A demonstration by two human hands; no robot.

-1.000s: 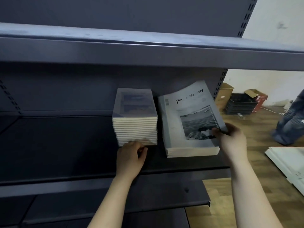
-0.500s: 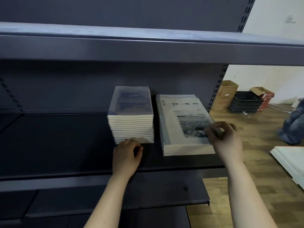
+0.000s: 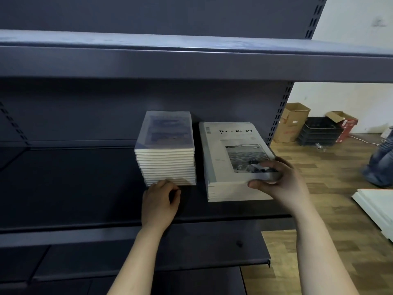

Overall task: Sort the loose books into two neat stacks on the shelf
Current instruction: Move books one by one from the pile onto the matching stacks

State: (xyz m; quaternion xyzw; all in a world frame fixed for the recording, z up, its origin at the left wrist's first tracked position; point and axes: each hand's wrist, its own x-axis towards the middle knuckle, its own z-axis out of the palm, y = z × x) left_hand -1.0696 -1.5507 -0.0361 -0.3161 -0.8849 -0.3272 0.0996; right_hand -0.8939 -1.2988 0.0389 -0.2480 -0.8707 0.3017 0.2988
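Two stacks of books stand side by side on the dark shelf (image 3: 63, 188). The left stack (image 3: 167, 165) is tall, made of several small books with a bluish cover on top. The right stack (image 3: 229, 188) is lower and wider, and its top book (image 3: 231, 150) has a pale cover with a sea photo. My right hand (image 3: 278, 184) grips the near right corner of that top book, thumb on the cover and fingers at the stack's front edge. My left hand (image 3: 158, 204) rests on the shelf with fingers curled, touching the foot of the left stack.
Another shelf board (image 3: 191, 60) hangs close above. A lower shelf (image 3: 148, 252) juts out below. On the wooden floor at right lie cardboard boxes (image 3: 293, 122), a black crate (image 3: 319, 133), white panels (image 3: 378, 207) and a person's jeans-clad leg (image 3: 380, 165).
The top book of the right stack, lifted and curled up a second ago, now lies flat on the stack. My right hand has shifted down to its near right corner. My left hand barely moved.
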